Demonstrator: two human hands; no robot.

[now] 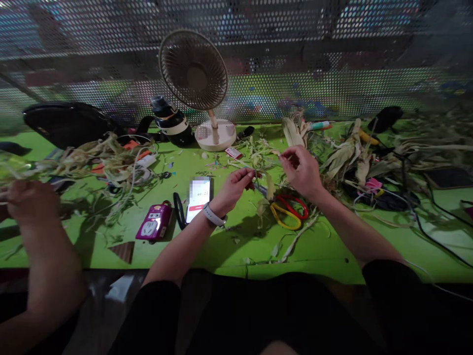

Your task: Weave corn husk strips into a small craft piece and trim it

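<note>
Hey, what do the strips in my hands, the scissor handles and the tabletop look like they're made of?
Strips: dried plant husk, probably corn; pale, fibrous, matte. Scissor handles: likely plastic; glossy red and yellow loops. Tabletop: smooth green surface with a slight sheen, perhaps painted or laminated.

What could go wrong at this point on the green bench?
1. The left hand and right hand pinch a thin husk strip between them; pulled apart, it may well tear.
2. The scissors lie half under husk scraps right below the hands, so a reach down could meet the blades.
3. The phone sits by the left wrist and might get knocked.
</note>
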